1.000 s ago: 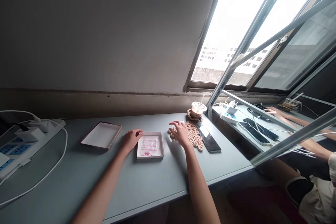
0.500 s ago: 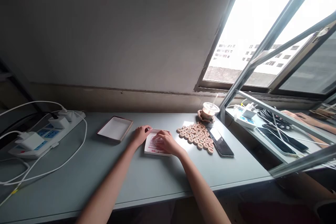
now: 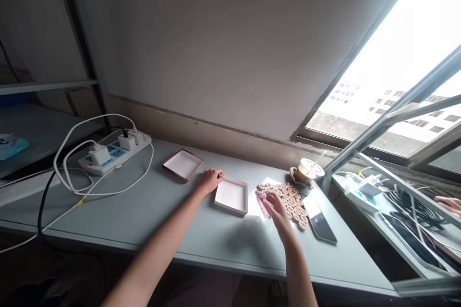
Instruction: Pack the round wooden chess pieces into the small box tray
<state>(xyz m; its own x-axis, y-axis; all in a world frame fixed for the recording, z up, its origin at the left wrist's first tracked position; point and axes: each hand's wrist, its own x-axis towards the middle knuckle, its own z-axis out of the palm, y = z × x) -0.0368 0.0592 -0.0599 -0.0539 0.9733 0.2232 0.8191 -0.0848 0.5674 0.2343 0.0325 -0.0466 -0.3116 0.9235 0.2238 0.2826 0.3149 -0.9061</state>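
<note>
A shallow white square box (image 3: pixel 232 195) lies on the desk with nothing inside it. At its far left corner my left hand (image 3: pixel 212 180) has its fingers curled and closed on the box's edge. My right hand (image 3: pixel 276 208) pinches a crumpled pink-and-white printed sheet (image 3: pixel 263 201) above the desk, to the right of the box. Whether the sheet is paper or plastic film I cannot tell. Several round wooden Chinese chess pieces (image 3: pixel 296 204) lie flat in close rows just beyond that hand, which partly covers them. A second shallow tray, like a box lid (image 3: pixel 183 165), rests to the left.
A black phone (image 3: pixel 322 225) lies right of the chess pieces, with a lidded drink cup (image 3: pixel 310 171) behind it. On the left stands a power strip (image 3: pixel 117 153) with chargers and looping white cables. A metal frame (image 3: pixel 360 134) and a mirror border the right side.
My right hand has lifted the printed sheet out of the white box and carried it right, towards the chess pieces. My left hand stays at the box's corner. The view has turned left.
</note>
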